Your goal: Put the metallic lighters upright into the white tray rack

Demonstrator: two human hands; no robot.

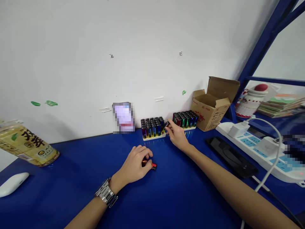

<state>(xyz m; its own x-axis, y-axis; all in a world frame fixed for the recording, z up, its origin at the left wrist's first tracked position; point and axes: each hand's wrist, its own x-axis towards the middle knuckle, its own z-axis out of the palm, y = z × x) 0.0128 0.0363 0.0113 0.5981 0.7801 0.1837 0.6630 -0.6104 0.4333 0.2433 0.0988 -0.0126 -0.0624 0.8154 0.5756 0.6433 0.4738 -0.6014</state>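
Note:
My left hand (138, 163), a metal-band watch on its wrist, is curled low over the blue table (95, 203). Its thumb and fingers close around a small red-and-black lighter (154, 166), part of it hidden by the hand. Further off, my right hand (177, 135) pinches a dark lighter (165, 126), tilted, at the right end of a pale tray (154, 137). Rows of upright metallic lighters (153, 129) with black tops, purple to blue, fill that tray. Just beyond my right hand, a second group of upright lighters (187, 120) shows red, green and blue bodies.
An open cardboard box (209, 113) stands behind the lighters. On the right lie a black phone (231, 156) and a white power strip (252, 143) with cables. A blurred phone (124, 117) leans on the wall. Left are a yellow bottle (28, 144) and a white mouse (13, 184).

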